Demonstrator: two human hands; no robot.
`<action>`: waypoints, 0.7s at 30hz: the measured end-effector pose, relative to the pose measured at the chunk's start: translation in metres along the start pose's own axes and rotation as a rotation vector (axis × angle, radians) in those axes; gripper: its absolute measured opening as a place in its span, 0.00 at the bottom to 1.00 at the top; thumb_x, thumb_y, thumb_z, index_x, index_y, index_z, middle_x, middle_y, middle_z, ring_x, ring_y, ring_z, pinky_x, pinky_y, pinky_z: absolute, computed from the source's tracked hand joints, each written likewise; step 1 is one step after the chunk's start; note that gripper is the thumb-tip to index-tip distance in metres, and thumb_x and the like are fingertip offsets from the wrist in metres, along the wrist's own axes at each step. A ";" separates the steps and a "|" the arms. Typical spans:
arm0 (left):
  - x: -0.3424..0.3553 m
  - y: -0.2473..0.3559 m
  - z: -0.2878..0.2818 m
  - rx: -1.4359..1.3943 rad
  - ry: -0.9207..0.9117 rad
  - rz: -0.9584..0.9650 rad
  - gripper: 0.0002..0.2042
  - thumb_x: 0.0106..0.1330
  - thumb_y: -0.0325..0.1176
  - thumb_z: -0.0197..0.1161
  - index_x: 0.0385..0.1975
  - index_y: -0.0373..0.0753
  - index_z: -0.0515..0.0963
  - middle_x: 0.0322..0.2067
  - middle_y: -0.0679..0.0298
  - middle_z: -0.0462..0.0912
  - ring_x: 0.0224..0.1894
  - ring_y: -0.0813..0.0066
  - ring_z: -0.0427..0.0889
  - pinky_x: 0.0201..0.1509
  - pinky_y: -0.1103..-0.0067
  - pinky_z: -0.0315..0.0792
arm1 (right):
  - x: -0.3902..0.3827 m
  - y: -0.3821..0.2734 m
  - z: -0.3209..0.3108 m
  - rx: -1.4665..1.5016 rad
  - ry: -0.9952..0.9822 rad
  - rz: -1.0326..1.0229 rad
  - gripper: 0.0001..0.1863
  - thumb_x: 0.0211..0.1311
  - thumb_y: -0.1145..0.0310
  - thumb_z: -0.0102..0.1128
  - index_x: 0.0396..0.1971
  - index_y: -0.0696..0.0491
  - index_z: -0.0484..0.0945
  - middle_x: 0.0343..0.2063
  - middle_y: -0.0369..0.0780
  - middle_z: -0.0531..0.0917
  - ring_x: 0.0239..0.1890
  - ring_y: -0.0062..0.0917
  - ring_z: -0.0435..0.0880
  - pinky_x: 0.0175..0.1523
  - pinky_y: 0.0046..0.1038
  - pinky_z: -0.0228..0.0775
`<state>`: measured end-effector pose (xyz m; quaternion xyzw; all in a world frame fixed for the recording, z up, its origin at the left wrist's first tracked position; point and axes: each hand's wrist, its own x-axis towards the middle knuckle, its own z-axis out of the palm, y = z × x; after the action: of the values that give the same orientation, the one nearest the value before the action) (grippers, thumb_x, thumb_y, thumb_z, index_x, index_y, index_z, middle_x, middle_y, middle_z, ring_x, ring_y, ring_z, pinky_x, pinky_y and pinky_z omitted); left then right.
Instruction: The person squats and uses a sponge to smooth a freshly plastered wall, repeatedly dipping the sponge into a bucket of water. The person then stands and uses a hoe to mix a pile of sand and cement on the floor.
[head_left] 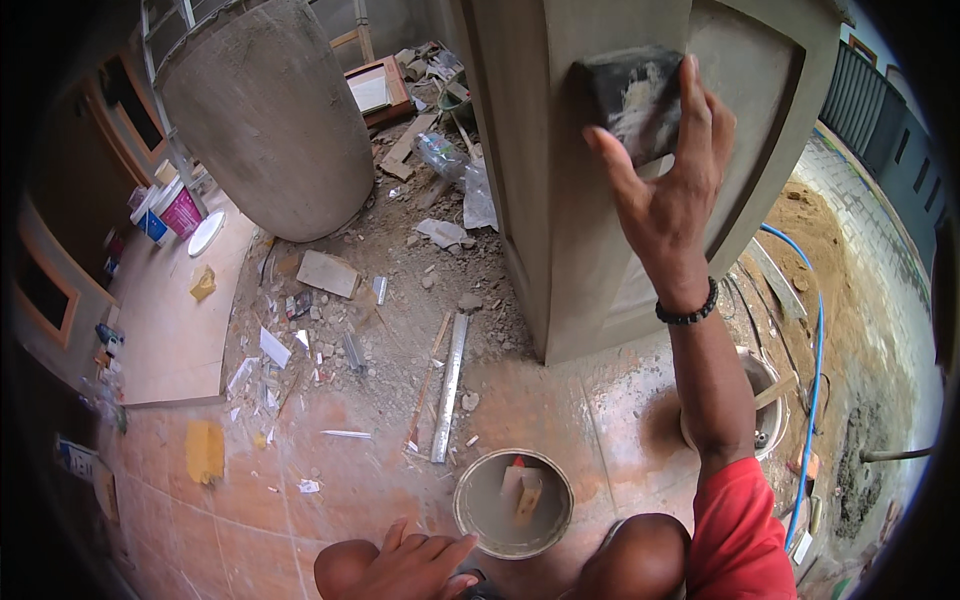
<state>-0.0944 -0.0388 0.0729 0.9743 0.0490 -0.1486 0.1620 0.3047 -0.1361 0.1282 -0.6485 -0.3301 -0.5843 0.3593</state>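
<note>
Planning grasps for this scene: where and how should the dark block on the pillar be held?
Likely best by its opposite side edges, coming from the exposed front: the back of the dark block appears to face the grey pillar, leaving little access behind. Its squarish, slab-like shape offers edges to straddle, as the right hand shows, thumb at left, fingers at right.

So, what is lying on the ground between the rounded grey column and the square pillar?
In the head view, rubble lies between the rounded grey column and the square pillar, with crumpled clear plastic and a pale scrap on it.
</note>
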 end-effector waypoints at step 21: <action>-0.011 0.001 0.014 -0.017 -0.060 0.019 0.24 0.60 0.34 0.62 0.59 0.47 0.73 0.46 0.60 0.81 0.54 0.59 0.77 0.70 0.55 0.56 | -0.238 -0.131 -0.127 0.806 -1.719 -0.089 0.28 0.50 0.56 0.67 0.49 0.57 0.78 0.44 0.50 0.78 0.51 0.45 0.75 0.56 0.44 0.70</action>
<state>-0.1086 -0.0452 0.0640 0.9684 0.0359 -0.1758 0.1733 0.1039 -0.1772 -0.0905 -0.6706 -0.6825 0.2375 0.1676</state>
